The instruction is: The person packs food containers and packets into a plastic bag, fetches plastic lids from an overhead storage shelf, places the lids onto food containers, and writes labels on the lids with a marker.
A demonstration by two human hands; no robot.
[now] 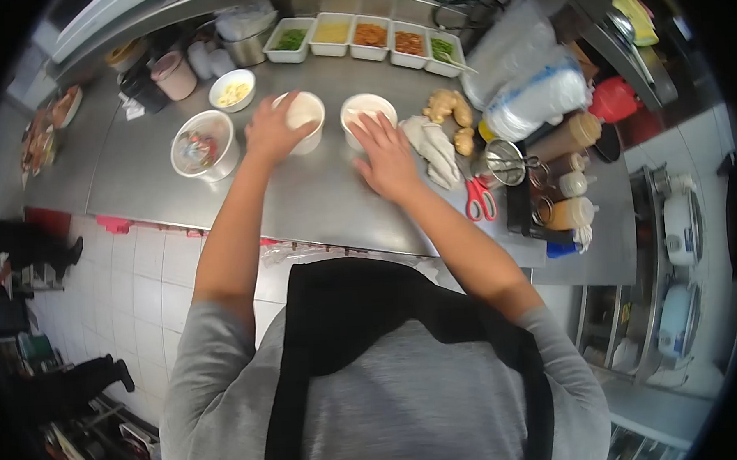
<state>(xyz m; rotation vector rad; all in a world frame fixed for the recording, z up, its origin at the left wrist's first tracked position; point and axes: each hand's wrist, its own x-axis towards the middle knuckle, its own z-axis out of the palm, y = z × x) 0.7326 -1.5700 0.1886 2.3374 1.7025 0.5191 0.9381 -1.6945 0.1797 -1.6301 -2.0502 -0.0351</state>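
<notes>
Two white round tubs stand side by side on the steel counter (302, 204). At the left tub (312, 111), my left hand (275, 131) lies against the near left side, fingers spread at the rim and thumb stretched across the front. My right hand (388, 157) reaches over the near edge of the right tub (369, 103), its fingers apart and partly covering the opening. The tubs' contents are hard to make out. A larger white tub (205, 145) with clear crumpled plastic and small coloured items inside stands left of my left hand.
A small bowl with yellowish pieces (233, 91) sits at back left; several trays of chopped ingredients (370, 37) line the back. Right are ginger (448, 107), a cloth (432, 149), red-handled scissors (480, 199), a metal pot (501, 162) and sauce bottles (572, 213).
</notes>
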